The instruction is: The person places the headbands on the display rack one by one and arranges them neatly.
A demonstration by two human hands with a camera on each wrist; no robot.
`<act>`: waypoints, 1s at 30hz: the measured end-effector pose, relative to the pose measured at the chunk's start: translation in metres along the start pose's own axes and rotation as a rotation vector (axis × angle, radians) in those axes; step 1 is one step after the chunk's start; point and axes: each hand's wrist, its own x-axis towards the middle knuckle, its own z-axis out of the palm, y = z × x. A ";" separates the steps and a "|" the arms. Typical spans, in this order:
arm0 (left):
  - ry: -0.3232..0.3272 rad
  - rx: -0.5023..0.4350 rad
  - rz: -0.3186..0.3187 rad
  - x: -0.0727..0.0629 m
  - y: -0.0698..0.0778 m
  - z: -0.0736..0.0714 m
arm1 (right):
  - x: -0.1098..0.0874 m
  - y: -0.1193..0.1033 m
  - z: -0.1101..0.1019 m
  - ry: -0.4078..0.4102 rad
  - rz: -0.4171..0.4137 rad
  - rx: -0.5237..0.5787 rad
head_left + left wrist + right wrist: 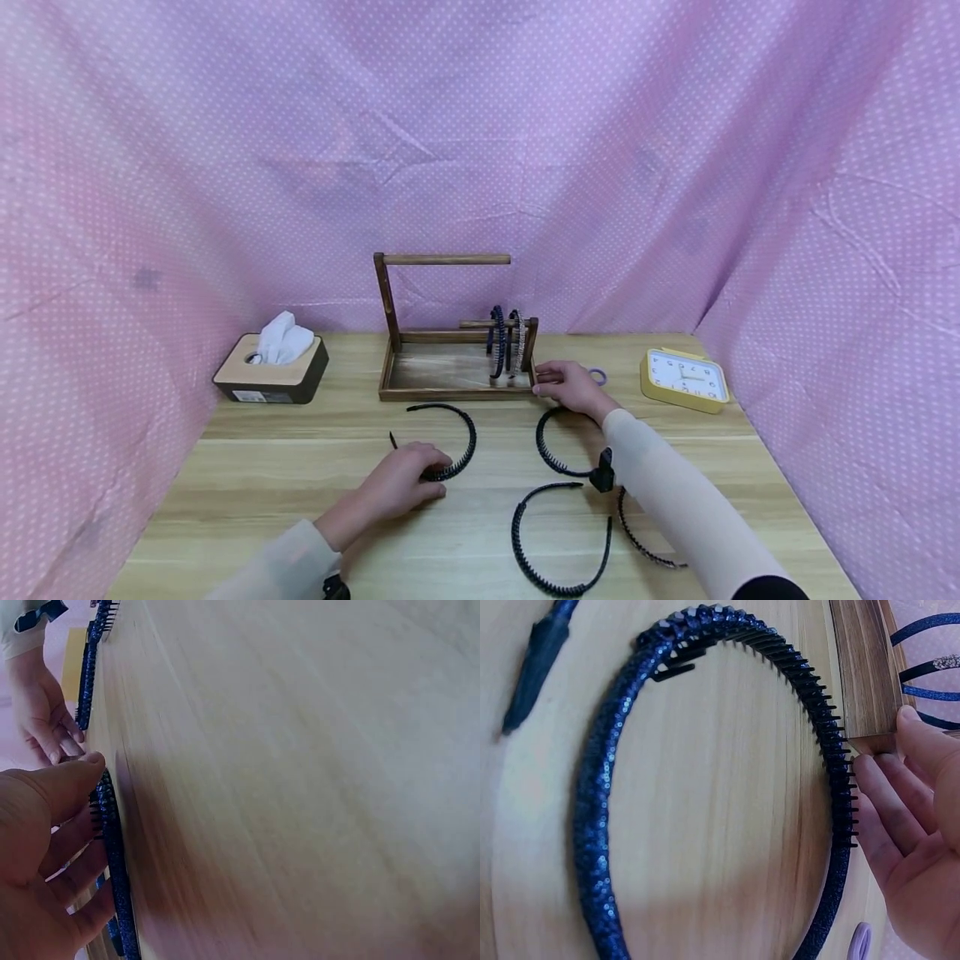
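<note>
My left hand [405,479] is at the near edge of a dark toothed headband [472,442] lying on the table. In the left wrist view, its loosely extended fingers [79,859] meet the toothed band [112,847], thumb apart from them. My right hand [573,387] touches the right end of a wooden rack [457,395]; its fingertips rest against the corner in the right wrist view. Two headbands [498,342] hang from the rack's short bar. Below that hand lies another dark headband [596,810], partly hidden in the head view by the arm.
Nearer the front lie a black headband [517,542] and another headband [637,546] partly under the right sleeve. A purple ring [597,377] sits beyond the right hand. The tissue box [277,375] stands at left, a yellow clock [684,379] at right. Pink dotted cloth [450,167] surrounds the table.
</note>
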 end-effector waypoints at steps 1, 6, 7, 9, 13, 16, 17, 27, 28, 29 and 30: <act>0.000 0.008 0.005 0.001 0.000 0.000 | 0.000 0.000 0.000 0.003 0.003 0.003; 0.017 0.037 0.021 0.003 0.000 0.000 | -0.001 -0.004 0.001 0.007 0.015 0.017; 0.020 0.040 0.022 0.003 0.000 0.001 | -0.001 -0.004 0.001 0.007 0.018 0.022; 0.026 0.043 0.023 0.003 0.000 0.002 | -0.001 -0.005 0.002 0.007 0.028 0.023; 0.031 0.053 0.032 0.003 0.000 0.003 | -0.002 -0.006 0.003 0.011 0.049 0.027; 0.037 0.083 0.054 0.003 0.000 0.004 | -0.003 -0.006 0.003 0.015 0.051 0.028; 0.038 0.099 0.063 0.002 0.000 0.004 | -0.003 -0.006 0.004 0.017 0.047 0.025; 0.154 0.178 0.116 -0.010 0.009 -0.007 | -0.001 -0.004 0.003 0.017 0.048 0.024; 0.173 0.163 0.107 -0.012 0.011 -0.010 | -0.001 -0.004 0.003 0.017 0.048 0.025; 0.190 0.147 0.096 -0.014 0.013 -0.013 | -0.001 -0.004 0.003 0.016 0.048 0.028; 0.207 0.127 0.084 -0.015 0.014 -0.017 | -0.001 -0.004 0.003 0.015 0.051 0.031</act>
